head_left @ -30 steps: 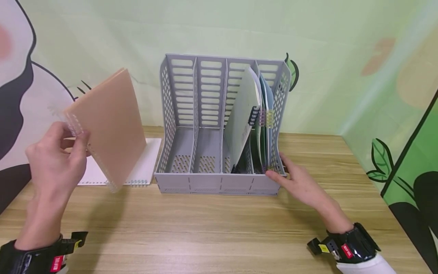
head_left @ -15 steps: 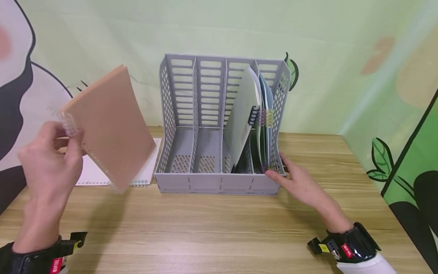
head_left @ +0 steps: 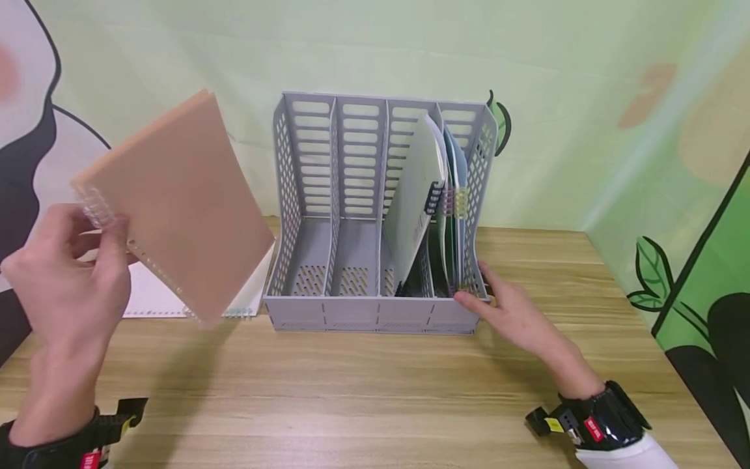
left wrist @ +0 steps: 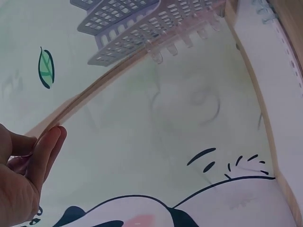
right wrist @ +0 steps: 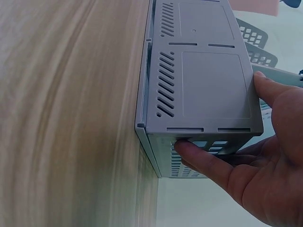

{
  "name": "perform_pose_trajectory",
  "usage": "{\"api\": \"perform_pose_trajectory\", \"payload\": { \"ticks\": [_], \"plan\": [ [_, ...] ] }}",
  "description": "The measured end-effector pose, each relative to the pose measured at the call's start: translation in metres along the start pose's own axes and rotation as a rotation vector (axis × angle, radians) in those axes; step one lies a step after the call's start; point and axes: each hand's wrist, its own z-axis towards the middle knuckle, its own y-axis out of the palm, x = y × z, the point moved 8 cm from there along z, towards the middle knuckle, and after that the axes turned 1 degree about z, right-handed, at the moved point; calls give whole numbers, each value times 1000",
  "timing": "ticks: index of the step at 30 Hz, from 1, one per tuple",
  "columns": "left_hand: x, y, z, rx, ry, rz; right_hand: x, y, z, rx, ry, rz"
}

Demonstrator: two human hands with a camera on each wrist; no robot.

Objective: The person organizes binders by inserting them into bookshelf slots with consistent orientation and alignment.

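In the head view my left hand (head_left: pixel 76 273) pinches a tan loose-leaf notebook (head_left: pixel 181 208) by its clear ring-bound edge. The notebook is held tilted in the air, left of a grey file rack (head_left: pixel 354 314). Seen from the left wrist, the notebook is nearly edge-on, between thumb and fingers (left wrist: pixel 47 151). My right hand (head_left: pixel 521 319) grips the rack's front right corner, thumb at the front rim and fingers along the perforated side wall (right wrist: pixel 177 163). A pale green notebook (head_left: pixel 413 195) with black rings leans in the rack's third compartment from the left.
Blue and green notebooks (head_left: pixel 459 163) with coloured rings stand in the rack's rightmost compartment. A white ring-bound notebook (head_left: pixel 149 296) lies on the wooden table (head_left: pixel 351 397) below the raised one, partly covered by it. A green patterned backdrop (head_left: pixel 375 45) rises behind.
My left hand has moved left and a little nearer, lifting the tan notebook slightly and turning its cover more toward the head camera. The right hand and the rack have not moved.
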Motion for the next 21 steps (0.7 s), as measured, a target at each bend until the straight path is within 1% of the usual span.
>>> {"api": "perform_pose_trajectory", "payload": {
  "ticks": [5, 7, 9, 10, 11, 14, 16, 19, 21],
  "plan": [
    [5, -6, -1, 31, 12, -53, -1, 0, 0, 2, -1, -1],
    [9, -8, -2, 37, 37, -76, -1, 0, 0, 2, -3, -3],
    [13, -9, -3, 39, 37, -95, -1, 0, 0, 3, -5, -7],
    [15, -10, -4, 43, 48, -103, -2, 0, 0, 3, -7, -8],
    [18, -11, -4, 47, 60, -106, -2, 0, 0, 4, -7, -8],
    [27, -13, -6, 54, 52, -125, -1, -1, 0, 6, -5, -10],
    [33, -13, -6, 56, 60, -136, -1, -1, 0, 6, -3, -12],
    [40, -15, -7, 62, 84, -136, 0, -2, 0, 8, -2, -19],
    [43, -16, -8, 69, 104, -117, 0, -1, 0, 7, -4, -16]
  ]
}}
